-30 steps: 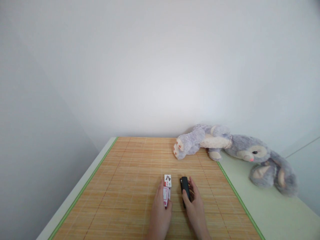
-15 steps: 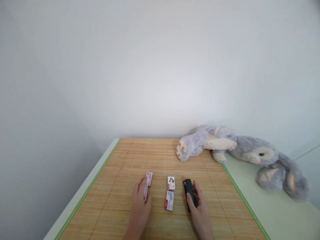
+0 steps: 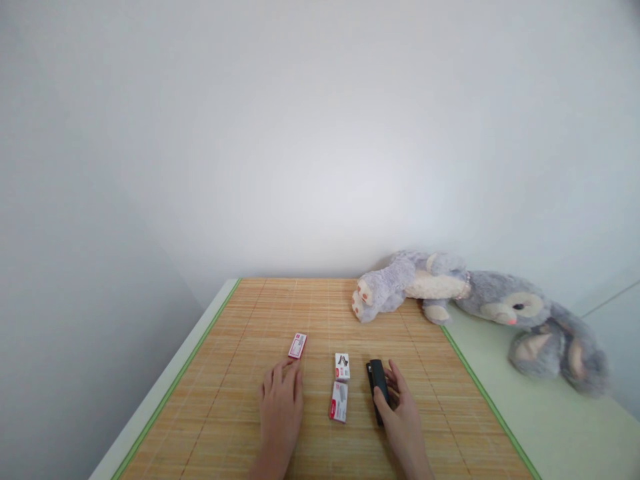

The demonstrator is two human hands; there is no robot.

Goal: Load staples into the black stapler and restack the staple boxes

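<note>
A small white box with red edging [image 3: 297, 345] lies on the bamboo mat, just beyond the fingertips of my left hand [image 3: 281, 403]. That hand rests palm down with its fingers slightly apart; nothing shows in it. My right hand [image 3: 400, 413] is closed around a black stapler [image 3: 379, 383], thumb on its near side and fingers along its right side. Between the hands, a small white box with a dark stapler picture [image 3: 343, 366] sits right behind another white and red box [image 3: 339, 402].
The bamboo mat [image 3: 300, 307] has green edging and covers much of a pale table [image 3: 565, 413]. A grey plush rabbit [image 3: 440, 283] lies across the back right, partly on the mat. A plain wall [image 3: 300, 133] rises behind the table.
The left box lies slightly farther back, and the second white piece seen at my left fingers no longer shows. My left hand has moved off it, lower and flatter. My right hand has hardly moved.
</note>
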